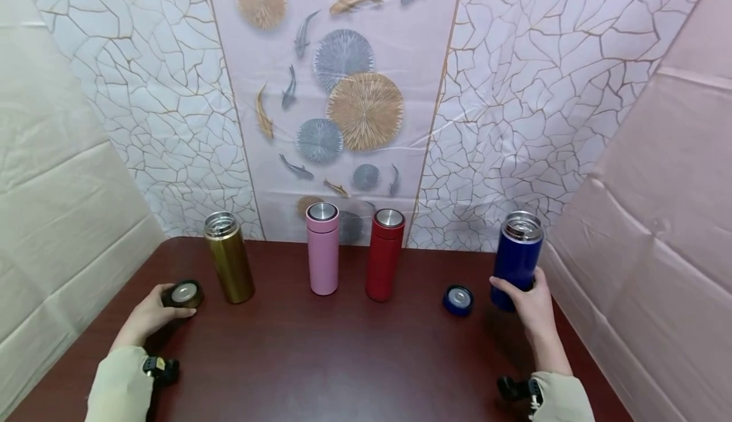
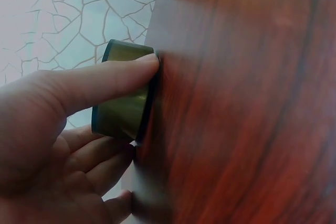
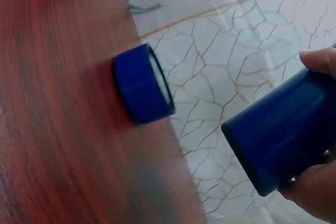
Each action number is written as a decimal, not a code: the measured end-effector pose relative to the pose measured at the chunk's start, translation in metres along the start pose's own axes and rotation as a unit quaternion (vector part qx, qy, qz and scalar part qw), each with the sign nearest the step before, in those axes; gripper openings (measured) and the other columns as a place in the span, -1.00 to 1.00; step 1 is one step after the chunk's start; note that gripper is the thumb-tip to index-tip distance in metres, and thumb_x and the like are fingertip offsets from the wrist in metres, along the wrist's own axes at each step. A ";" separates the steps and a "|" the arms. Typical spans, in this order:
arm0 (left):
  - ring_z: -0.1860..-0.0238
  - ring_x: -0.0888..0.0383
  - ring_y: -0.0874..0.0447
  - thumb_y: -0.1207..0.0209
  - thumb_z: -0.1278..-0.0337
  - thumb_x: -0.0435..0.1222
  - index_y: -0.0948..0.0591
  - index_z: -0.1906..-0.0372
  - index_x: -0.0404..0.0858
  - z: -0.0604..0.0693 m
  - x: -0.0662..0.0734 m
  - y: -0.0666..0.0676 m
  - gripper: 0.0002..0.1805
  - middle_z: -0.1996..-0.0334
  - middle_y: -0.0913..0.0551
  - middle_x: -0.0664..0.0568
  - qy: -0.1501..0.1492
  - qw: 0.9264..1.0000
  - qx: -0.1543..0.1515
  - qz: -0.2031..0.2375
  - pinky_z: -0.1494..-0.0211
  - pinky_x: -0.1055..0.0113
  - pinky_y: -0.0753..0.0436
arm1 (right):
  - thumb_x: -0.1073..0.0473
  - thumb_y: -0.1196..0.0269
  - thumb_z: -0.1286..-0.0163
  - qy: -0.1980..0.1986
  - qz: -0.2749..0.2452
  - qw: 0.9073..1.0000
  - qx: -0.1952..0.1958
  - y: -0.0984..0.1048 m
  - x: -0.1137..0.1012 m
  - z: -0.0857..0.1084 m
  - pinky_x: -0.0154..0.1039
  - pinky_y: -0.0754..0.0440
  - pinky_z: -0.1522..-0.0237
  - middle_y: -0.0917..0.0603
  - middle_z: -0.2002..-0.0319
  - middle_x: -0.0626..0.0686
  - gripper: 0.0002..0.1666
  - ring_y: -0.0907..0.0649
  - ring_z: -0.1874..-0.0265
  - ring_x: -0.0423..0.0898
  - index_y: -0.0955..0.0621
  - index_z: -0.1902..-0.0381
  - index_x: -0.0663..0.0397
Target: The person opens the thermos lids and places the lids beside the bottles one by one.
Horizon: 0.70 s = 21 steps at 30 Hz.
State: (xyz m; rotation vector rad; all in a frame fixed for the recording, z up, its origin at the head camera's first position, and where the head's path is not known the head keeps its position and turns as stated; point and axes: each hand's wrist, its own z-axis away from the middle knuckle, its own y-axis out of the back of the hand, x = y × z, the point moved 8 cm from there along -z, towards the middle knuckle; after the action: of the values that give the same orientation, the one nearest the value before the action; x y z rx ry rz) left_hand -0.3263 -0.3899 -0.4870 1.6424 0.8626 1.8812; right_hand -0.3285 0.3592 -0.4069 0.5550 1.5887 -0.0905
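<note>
On the left, my left hand [image 1: 153, 314] pinches a gold bottle lid [image 2: 123, 98] between thumb and fingers. The lid lies inside up, at or very near the table surface. Just behind it stands an uncapped gold thermos bottle [image 1: 231, 263] with a bare steel mouth. My right hand [image 1: 528, 298] grips an uncapped blue thermos bottle [image 1: 516, 263] round its lower body. In the right wrist view the bottle's base [image 3: 244, 161] appears raised off the table. Left of it, a blue lid [image 1: 458, 300] lies inside up on the table.
A pink thermos bottle [image 1: 323, 250] and a red thermos bottle [image 1: 386, 257], both capped, stand upright at the back middle of the dark red wooden table [image 1: 320, 358]. Patterned cloth [image 1: 366, 174] hangs behind the table, and plain cloth [image 1: 657, 250] borders the sides.
</note>
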 end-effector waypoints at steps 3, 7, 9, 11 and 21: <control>-0.32 -0.52 -0.19 -0.46 -0.02 -0.07 -0.09 -0.39 -0.61 0.002 -0.001 -0.002 0.09 -0.32 -0.20 -0.63 0.001 1.000 0.001 0.006 -0.29 -0.35 -0.25 | 0.07 -0.44 -0.29 -0.024 0.003 1.000 0.003 0.003 0.015 -0.005 0.02 -0.34 -0.27 -0.33 -0.34 0.18 0.04 -0.41 -0.20 0.04 -0.10 -0.52 0.15; -0.32 -0.50 -0.19 -0.44 -0.04 -0.04 -0.10 -0.42 -0.56 0.001 0.004 -0.001 0.08 -0.34 -0.20 -0.59 -0.007 1.000 0.001 0.019 -0.28 -0.35 -0.26 | 0.07 -0.42 -0.30 -0.034 0.003 0.999 0.000 0.004 0.027 -0.017 0.03 -0.31 -0.31 -0.30 -0.37 0.21 0.07 -0.38 -0.24 0.07 -0.05 -0.54 0.18; -0.32 -0.48 -0.20 -0.44 -0.05 -0.02 -0.12 -0.42 -0.54 0.000 0.005 0.000 0.06 -0.34 -0.21 -0.58 -0.011 1.000 0.001 0.023 -0.28 -0.34 -0.27 | 0.06 -0.42 -0.31 -0.040 0.007 0.999 -0.004 0.005 0.033 -0.022 0.03 -0.30 -0.33 -0.29 -0.38 0.21 0.08 -0.38 -0.25 0.08 -0.03 -0.55 0.18; -0.33 -0.48 -0.19 -0.42 -0.08 -0.02 -0.11 -0.42 -0.54 0.001 0.005 0.001 0.06 -0.35 -0.20 -0.58 -0.011 1.000 -0.004 0.026 -0.28 -0.34 -0.27 | 0.05 -0.41 -0.31 -0.047 0.011 0.999 -0.008 0.004 0.039 -0.026 0.02 -0.30 -0.33 -0.29 -0.38 0.21 0.08 -0.38 -0.24 0.07 -0.03 -0.55 0.20; -0.34 -0.46 -0.20 -0.42 -0.09 -0.03 -0.11 -0.41 -0.57 0.007 -0.004 -0.002 0.05 -0.34 -0.20 -0.58 0.000 0.999 -0.009 0.035 -0.30 -0.29 -0.27 | 0.05 -0.40 -0.32 -0.063 0.020 0.997 -0.028 0.000 0.058 -0.027 -0.05 -0.32 -0.29 -0.32 -0.34 0.21 0.08 -0.43 -0.12 -0.02 -0.02 -0.56 0.20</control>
State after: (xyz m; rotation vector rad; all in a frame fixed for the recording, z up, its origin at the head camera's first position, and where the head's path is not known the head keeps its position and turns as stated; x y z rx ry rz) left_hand -0.3193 -0.3901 -0.4905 1.6814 0.7955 1.9314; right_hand -0.3532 0.3864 -0.4594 0.5282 1.4532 -0.0493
